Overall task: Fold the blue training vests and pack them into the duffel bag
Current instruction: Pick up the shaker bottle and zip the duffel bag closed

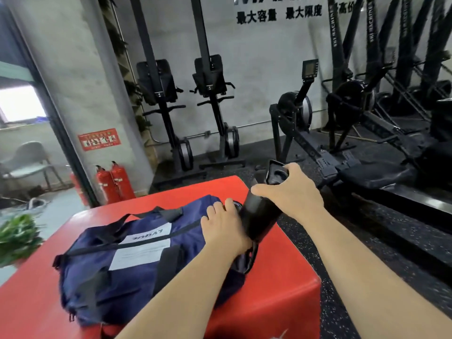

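Head view: the navy duffel bag (137,265) lies across the red surface (281,289), its open end toward the right edge. The left hand (225,226) rests on that end with fingers bent over the rim; I cannot tell whether its grip pinches the fabric. Just beside it, a black object (259,216), perhaps a shoe, stands tilted at the opening, the right hand (291,192) with its grip clamped round the top. No blue vests are in view. Packing looks to be the step in hand; next, the mouth needs holding wide while the object goes in or out.
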